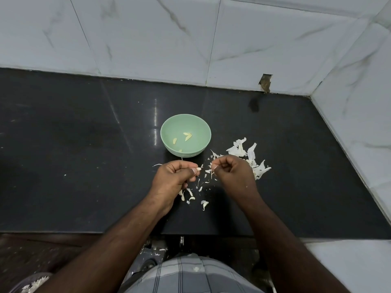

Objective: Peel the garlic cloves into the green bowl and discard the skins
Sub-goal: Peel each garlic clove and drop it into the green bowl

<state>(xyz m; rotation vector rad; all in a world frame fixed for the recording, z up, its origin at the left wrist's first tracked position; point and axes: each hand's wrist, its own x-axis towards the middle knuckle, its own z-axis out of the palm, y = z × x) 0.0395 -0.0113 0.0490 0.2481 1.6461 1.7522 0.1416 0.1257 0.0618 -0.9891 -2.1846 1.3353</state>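
Observation:
The green bowl [169,144] stands on the black counter [74,155] and holds several peeled garlic cloves [187,136]. Just in front of it, my left hand [172,178] pinches a small garlic clove [198,169] between thumb and forefinger. A short gap to the right, my right hand [232,174] has its fingers curled, and its thumb and forefinger pinch a thin scrap of skin [212,167]. Loose white skins [201,189] lie on the counter between and below my hands.
A bigger heap of garlic skins [251,157] lies right of the bowl, partly behind my right hand. Marble-tiled walls [190,39] close the counter at the back and on the right. The counter's front edge runs under my forearms, with more skins on the floor [157,251].

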